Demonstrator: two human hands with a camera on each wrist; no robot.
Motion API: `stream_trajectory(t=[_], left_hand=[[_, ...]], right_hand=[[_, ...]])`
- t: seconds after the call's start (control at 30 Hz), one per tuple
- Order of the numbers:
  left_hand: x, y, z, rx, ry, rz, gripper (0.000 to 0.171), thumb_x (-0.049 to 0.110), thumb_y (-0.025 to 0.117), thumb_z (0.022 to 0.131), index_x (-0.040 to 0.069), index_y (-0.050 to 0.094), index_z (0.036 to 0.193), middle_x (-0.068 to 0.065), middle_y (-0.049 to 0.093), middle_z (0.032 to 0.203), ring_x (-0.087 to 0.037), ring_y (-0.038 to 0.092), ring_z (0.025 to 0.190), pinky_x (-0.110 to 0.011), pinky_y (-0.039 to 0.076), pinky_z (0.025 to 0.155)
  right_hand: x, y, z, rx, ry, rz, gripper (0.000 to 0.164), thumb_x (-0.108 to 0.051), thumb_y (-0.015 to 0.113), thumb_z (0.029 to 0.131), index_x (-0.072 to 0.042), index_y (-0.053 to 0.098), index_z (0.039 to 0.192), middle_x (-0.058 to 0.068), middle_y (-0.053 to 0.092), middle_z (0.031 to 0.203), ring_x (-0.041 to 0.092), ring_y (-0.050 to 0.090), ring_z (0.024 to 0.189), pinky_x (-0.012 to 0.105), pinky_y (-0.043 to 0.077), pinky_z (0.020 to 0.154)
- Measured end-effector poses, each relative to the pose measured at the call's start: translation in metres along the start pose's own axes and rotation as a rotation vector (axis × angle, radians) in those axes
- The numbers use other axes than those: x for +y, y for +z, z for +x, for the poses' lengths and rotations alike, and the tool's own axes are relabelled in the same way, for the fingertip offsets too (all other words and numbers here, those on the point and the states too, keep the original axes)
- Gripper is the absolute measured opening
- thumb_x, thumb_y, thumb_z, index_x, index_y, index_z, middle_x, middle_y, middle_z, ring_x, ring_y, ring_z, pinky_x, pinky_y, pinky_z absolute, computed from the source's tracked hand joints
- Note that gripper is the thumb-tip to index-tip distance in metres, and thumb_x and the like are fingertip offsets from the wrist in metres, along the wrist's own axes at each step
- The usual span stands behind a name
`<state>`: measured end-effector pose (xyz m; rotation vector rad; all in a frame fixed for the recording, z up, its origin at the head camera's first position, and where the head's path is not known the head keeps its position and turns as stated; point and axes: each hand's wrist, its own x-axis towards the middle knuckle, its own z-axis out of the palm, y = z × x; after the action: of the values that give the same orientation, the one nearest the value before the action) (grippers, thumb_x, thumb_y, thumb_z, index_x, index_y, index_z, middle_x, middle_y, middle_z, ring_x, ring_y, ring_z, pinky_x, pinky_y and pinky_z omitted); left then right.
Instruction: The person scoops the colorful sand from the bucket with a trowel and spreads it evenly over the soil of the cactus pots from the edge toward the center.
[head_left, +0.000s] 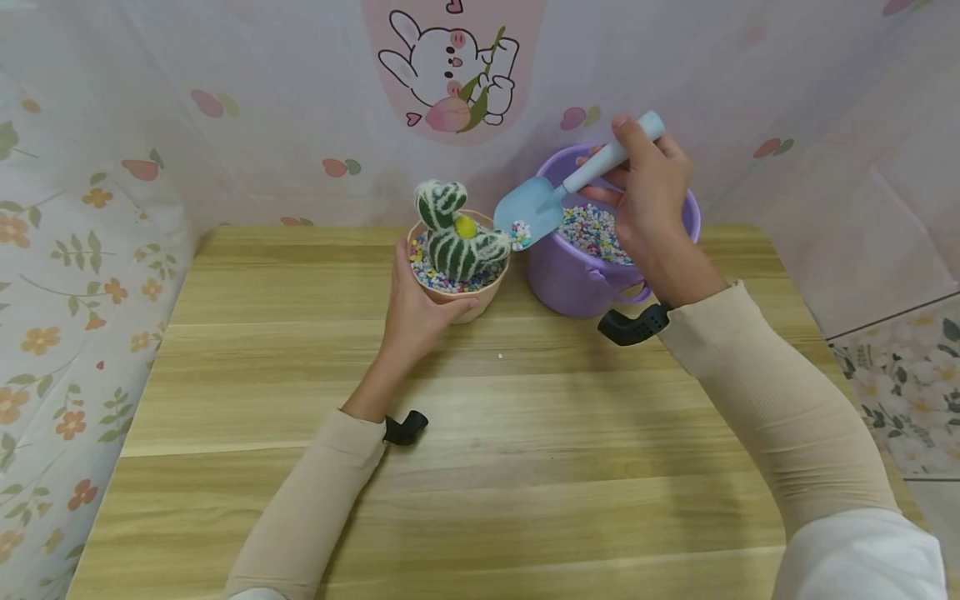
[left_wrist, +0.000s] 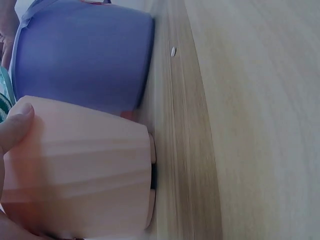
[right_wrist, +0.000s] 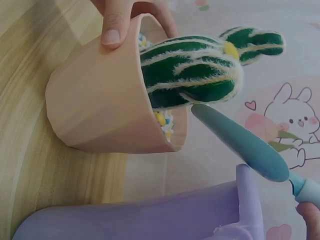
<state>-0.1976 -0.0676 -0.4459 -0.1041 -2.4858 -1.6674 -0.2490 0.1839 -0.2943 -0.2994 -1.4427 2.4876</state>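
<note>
A peach-coloured flower pot [head_left: 482, 302] stands on the table, holding a green cactus [head_left: 456, 254] with white fuzz and a yellow pompom amid colourful pebbles. My left hand [head_left: 417, 310] grips the pot, thumb on its near side and fingers round its left. My right hand [head_left: 651, 190] holds a light-blue toy shovel [head_left: 531, 208] by its handle. A few pebbles [head_left: 521, 234] lie on the blade, whose tip reaches the pot's right rim, close by the cactus in the right wrist view. Beneath the shovel, a purple bucket [head_left: 570, 287] contains more multicoloured pebbles [head_left: 596, 233].
One loose pale pebble [head_left: 500, 356] lies on the wooden table [head_left: 480, 483] in front of the pot. Behind the table hangs a patterned cloth [head_left: 285, 100] with a rabbit drawing [head_left: 453, 71]. A flowered curtain [head_left: 67, 333] borders the left side.
</note>
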Motion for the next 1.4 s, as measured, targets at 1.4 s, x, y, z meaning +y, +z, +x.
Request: stream_trajectory(t=[1.4], left_hand=[[0.003,0.014,-0.008,0.124,0.009,0.034,0.128,0.048,0.089,0.063,0.016,0.006,0.155,-0.010,0.025,0.154,-0.023,0.032,0.139,-0.044,0.034,0.110]], right_hand=[[-0.017,0.008,0.003,0.018,-0.084,-0.016,0.027,-0.018,0.082,0.079,-0.002,0.062,0.090,0.016,0.068,0.075,0.031,0.070,0.068,0.040,0.056,0.049]])
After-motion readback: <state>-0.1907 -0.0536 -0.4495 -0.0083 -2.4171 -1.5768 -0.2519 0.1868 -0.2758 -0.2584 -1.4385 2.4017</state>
